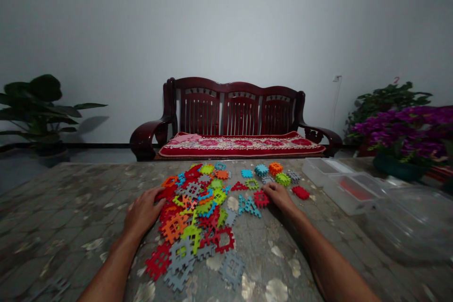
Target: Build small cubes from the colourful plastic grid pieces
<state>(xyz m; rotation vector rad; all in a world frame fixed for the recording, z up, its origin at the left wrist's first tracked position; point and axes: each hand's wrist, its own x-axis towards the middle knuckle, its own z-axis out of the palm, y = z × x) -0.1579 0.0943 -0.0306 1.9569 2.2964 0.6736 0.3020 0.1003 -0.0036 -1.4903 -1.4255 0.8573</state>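
Observation:
A heap of flat plastic interlocking pieces point(198, 217) in red, orange, green, blue and grey lies spread on a stone-patterned table point(71, 226). My left hand point(142, 211) rests at the heap's left edge, fingers bent and touching red pieces. My right hand point(279, 194) lies to the right of the heap, fingertips on a red square piece point(261, 198). A blue triangular piece point(248, 206) sits just left of that hand. A lone red piece point(300, 192) lies to its right. Several small stacks point(275, 168) stand further back.
Clear plastic boxes point(348, 188) and a clear lid point(414, 222) sit on the table's right side. A dark wooden bench point(237, 118) with a red cushion stands behind the table. Potted plants point(38, 108) flank it, with purple flowers point(410, 134) at right.

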